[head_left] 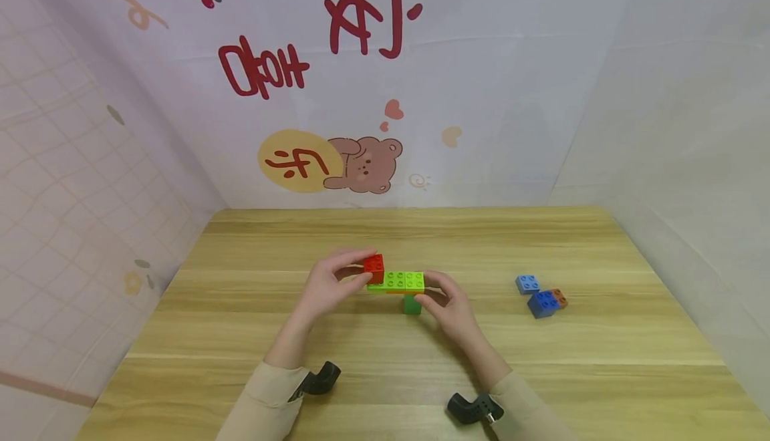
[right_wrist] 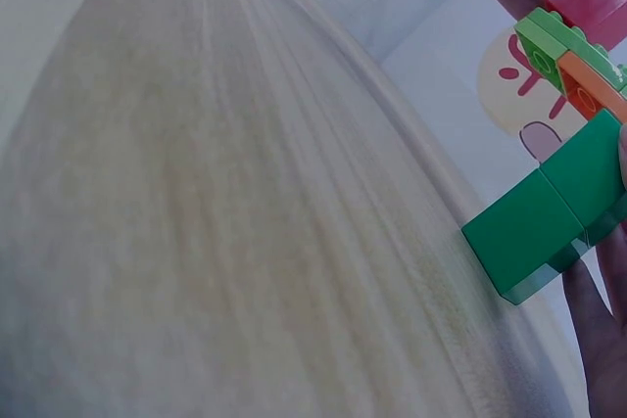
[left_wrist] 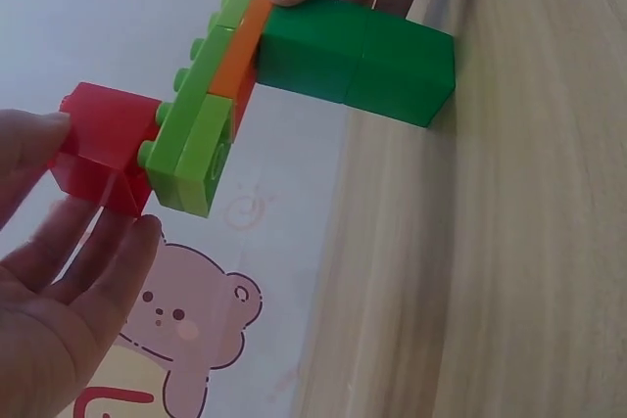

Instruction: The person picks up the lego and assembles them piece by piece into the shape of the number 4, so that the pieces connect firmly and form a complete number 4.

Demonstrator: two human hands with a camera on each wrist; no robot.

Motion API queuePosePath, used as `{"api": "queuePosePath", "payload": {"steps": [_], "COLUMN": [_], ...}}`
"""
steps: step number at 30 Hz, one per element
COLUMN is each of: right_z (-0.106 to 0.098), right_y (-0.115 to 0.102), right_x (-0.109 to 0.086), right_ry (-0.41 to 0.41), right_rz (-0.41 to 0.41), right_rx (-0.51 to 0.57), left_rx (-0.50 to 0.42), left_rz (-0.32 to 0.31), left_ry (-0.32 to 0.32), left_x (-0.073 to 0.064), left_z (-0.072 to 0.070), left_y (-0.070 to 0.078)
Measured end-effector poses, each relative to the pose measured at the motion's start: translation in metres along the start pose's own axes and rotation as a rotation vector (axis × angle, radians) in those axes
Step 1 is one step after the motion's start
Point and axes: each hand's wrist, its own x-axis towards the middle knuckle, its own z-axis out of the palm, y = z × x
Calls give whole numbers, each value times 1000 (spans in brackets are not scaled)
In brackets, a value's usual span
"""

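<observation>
My left hand (head_left: pixel 327 287) pinches a red toy brick (head_left: pixel 374 268) between thumb and fingers, over the left end of a row of light green bricks (left_wrist: pixel 196 95). The red brick meets the studs there; whether it is fully seated I cannot tell. Beneath the light green row lies an orange brick (left_wrist: pixel 247 51). Two stacked dark green bricks (left_wrist: pixel 353 58) form an upright column under the right part, standing at the wooden table. My right hand (head_left: pixel 451 307) grips this brick structure at its right side, thumb in front and fingers behind; part of that hand is out of the right wrist view.
On the table (head_left: pixel 601 354) to the right lie a light blue brick (head_left: pixel 527 284), a dark blue brick (head_left: pixel 543 304) and an orange-brown brick (head_left: pixel 560 298), close together. A printed white cloth (head_left: pixel 493 93) hangs behind the table and along its sides.
</observation>
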Motion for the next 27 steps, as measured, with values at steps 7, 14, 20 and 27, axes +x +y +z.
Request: {"api": "queuePosePath", "payload": {"steps": [7, 14, 20, 27], "right_z": [0, 0, 0, 0], "right_y": [1, 2, 1, 1], "right_x": [0, -1, -1, 0], "right_ry": [2, -2, 0, 2], "right_rz": [-7, 4, 20, 11], "right_rx": [5, 3, 2, 7], "left_rx": [31, 34, 33, 9], "left_rz": [4, 20, 4, -45], "left_ry": [-30, -47, -44, -33], "left_x": [-1, -2, -3, -7], "left_z": [2, 4, 8, 13], "left_y": [-3, -9, -8, 14]}}
